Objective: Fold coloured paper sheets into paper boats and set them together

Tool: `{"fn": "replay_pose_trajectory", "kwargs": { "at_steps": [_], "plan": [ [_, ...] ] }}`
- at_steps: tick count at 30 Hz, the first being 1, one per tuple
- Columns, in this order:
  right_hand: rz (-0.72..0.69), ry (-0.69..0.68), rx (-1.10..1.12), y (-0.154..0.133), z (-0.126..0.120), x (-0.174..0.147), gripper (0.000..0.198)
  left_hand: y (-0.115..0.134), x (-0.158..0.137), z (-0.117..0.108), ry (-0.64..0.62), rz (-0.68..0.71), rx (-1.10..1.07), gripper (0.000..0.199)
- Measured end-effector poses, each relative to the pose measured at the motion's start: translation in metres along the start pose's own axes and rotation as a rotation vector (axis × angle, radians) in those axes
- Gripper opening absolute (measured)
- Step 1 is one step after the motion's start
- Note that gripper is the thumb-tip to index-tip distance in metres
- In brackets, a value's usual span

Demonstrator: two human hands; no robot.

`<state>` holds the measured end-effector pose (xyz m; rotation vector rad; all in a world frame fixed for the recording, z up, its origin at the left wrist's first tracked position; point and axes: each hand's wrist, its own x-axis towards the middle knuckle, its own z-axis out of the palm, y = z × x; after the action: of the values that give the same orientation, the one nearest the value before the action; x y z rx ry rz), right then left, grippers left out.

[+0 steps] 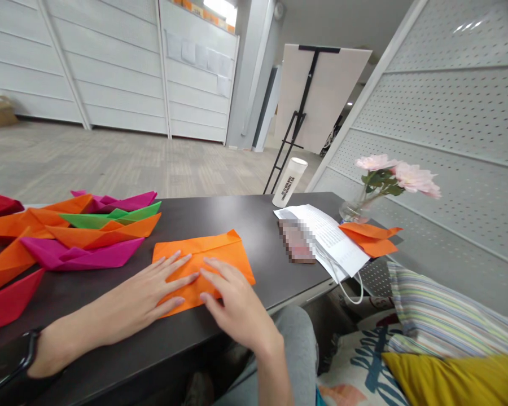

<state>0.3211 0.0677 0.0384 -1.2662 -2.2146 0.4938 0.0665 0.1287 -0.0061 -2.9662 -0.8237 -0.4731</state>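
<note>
A folded sheet of orange paper (231,248) lies flat on the dark table (220,214) in front of me, one small flap sticking up at its far edge. My left hand (154,287) rests on its left part with the fingers stretched out and apart. On the middle of the paper, my right hand (232,296) presses with its fingertips, the fingers spread. Left of my hands sit several folded paper boats: a magenta boat (82,254), a green boat (114,217), an orange boat (110,232) and a red boat (8,301) among them.
To the right lie printed sheets (322,231), a pixelated flat object (297,241), a white cable (342,285) and an orange folded paper (370,238). A white bottle (290,182) and a glass vase (355,210) with pink flowers stand behind. Cushions (457,316) are at my right.
</note>
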Motion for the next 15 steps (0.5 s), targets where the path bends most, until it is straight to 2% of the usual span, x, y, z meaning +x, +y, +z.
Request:
{"fn": "replay_pose_trajectory", "kwargs": {
  "at_steps": [3, 6, 11, 15],
  "plan": [
    [0.006, -0.152, 0.003, -0.019, 0.015, 0.001, 0.065, -0.004, 0.000, 0.006, 0.005, 0.043, 0.068, 0.052],
    [0.057, -0.184, -0.036, -0.023, 0.020, 0.001, 0.066, -0.007, -0.001, 0.011, 0.006, 0.034, 0.120, 0.051],
    [0.188, -0.209, -0.074, -0.014, 0.005, -0.003, 0.062, -0.007, -0.002, 0.012, 0.046, -0.012, 0.173, 0.050],
    [0.281, -0.229, -0.101, -0.003, -0.012, -0.010, 0.059, -0.005, 0.000, 0.009, 0.028, -0.058, 0.195, 0.053]
  ]
}}
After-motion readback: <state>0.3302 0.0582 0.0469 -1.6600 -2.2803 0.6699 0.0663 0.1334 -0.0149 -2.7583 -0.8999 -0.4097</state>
